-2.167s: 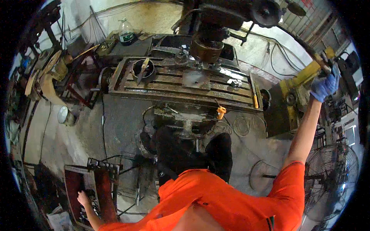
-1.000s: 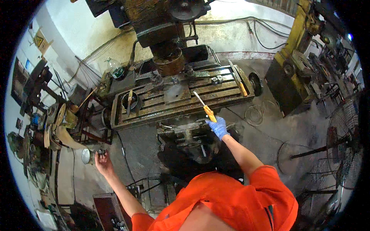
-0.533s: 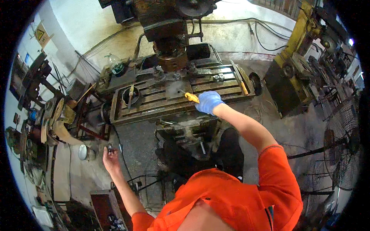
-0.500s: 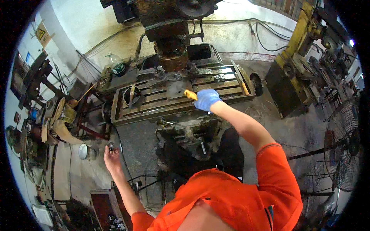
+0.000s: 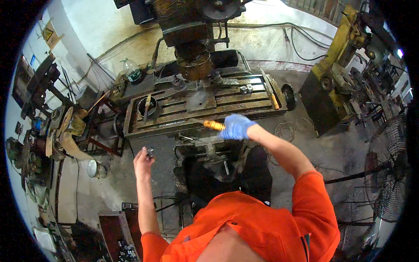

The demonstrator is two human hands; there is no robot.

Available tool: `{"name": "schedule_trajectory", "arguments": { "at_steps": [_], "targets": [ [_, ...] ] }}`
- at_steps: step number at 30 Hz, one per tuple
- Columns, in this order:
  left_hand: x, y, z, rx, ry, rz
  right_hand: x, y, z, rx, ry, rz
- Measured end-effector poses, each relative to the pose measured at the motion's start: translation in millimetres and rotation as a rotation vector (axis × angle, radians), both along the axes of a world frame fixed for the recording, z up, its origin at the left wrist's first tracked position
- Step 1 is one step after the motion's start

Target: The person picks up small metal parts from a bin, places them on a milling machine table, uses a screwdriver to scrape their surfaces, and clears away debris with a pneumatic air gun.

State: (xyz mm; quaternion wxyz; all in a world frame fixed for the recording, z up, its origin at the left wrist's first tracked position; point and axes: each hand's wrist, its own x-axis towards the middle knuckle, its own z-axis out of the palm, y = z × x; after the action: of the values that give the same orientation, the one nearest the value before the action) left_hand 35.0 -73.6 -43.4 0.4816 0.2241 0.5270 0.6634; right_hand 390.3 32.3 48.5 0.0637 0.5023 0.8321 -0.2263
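We see the yellow tool in front of the near edge of the machine table, as it appears in this view, with its thin dark end turned to the left. The fingers of our gloved right hand are closed around its handle; the glove is blurred, so we cannot tell how firm this grasp is. If the grip is loose, the tool could turn and its tip could knock the table edge. To the left and well apart, our bare left hand grasps a small metal piece with its fingertips. Such a pinch looks weak to us: a slippery surface or a quick movement could make the piece fall to the floor. The tip points roughly to this unprotected side, so a careless swing may hurt the skin. Farther away, on the left of the table, a brush lies across the pan, and a low sweeping arm might tip it off. The metal block, on the far right, seems less exposed.
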Motion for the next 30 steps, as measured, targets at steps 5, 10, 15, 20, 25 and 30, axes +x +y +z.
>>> {"name": "schedule_trajectory", "arguments": {
  "at_steps": [5, 10, 15, 20, 25, 30],
  "targets": [
    [78.8, 62.4, 4.9, -0.018, 0.232, -0.316, 15.3, -57.0, 4.1, -0.005, 0.108, 0.078],
    [122.2, 133.3, 22.4, 0.045, 0.982, -0.423, 42.2, -39.2, -3.6, 0.055, 0.130, 0.074],
    [141.8, 206.1, 21.6, 0.145, 1.529, -0.131, 71.6, 16.5, -19.0, 0.060, 0.763, -0.162],
    [135.8, 233.3, 2.7, 0.090, 1.595, -0.262, 66.0, 65.3, -91.9, 0.081, 0.600, -0.164],
    [129.3, 238.0, 5.5, 0.255, 1.549, -0.420, 69.8, 46.2, -146.1, 0.113, 0.380, -0.450],
    [138.4, 239.1, 7.3, 0.218, 1.606, -0.353, 81.0, 11.2, -140.0, 0.203, 0.256, -0.458]
  ]
}}
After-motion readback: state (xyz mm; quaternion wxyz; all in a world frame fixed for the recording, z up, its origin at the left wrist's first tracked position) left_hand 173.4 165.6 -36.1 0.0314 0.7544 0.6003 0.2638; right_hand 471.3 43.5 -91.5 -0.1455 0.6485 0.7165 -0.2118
